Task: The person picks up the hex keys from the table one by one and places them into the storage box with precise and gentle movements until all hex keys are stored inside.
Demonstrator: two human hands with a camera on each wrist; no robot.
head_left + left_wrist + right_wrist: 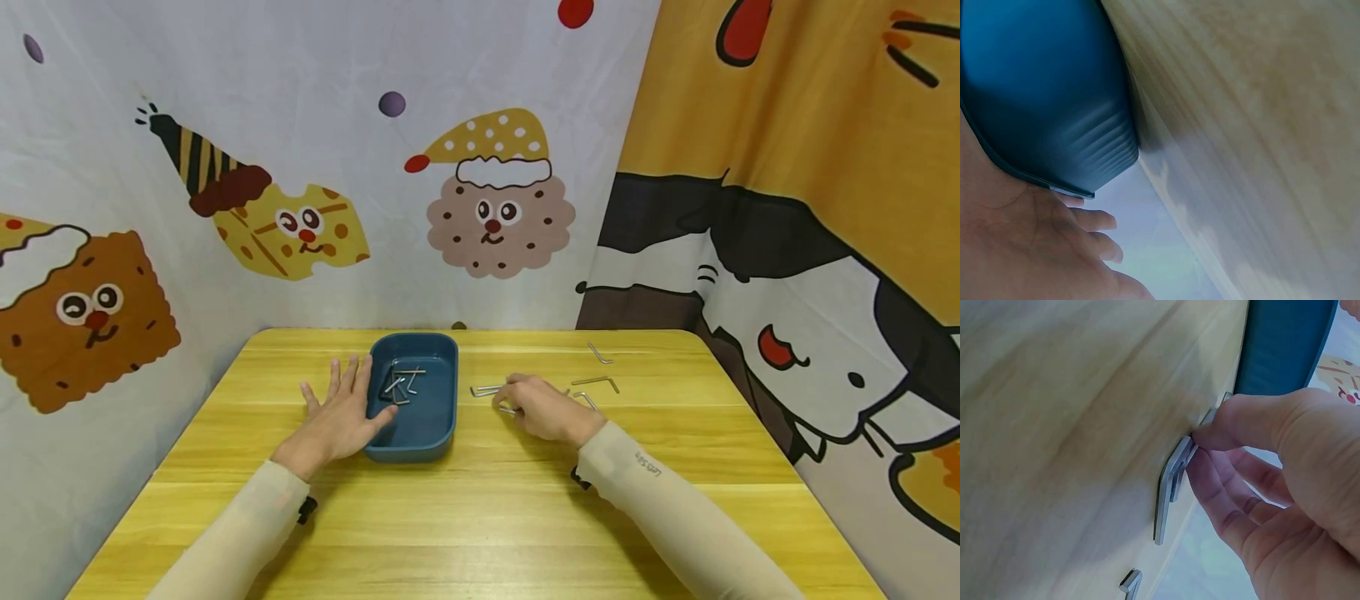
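Observation:
My left hand (339, 418) lies with fingers spread on the left rim of a blue plastic tray (420, 433), thumb over the near part of the rim. In the left wrist view its palm is against the rim of the tray (1041, 106). Several hex keys (409, 372) lie inside the tray. To the right of the tray, my right hand (546, 407) is down at the table, thumb and fingertips pinching a bent silver hex key (1161, 506). A second key lies close behind that one, partly hidden by the fingers.
More hex keys lie right of my right hand: a darker one (596, 381), a silver one (587, 400) partly behind the wrist, and one farther back (600, 355). The wooden table (465, 533) ends at a cartoon-printed curtain (315, 100).

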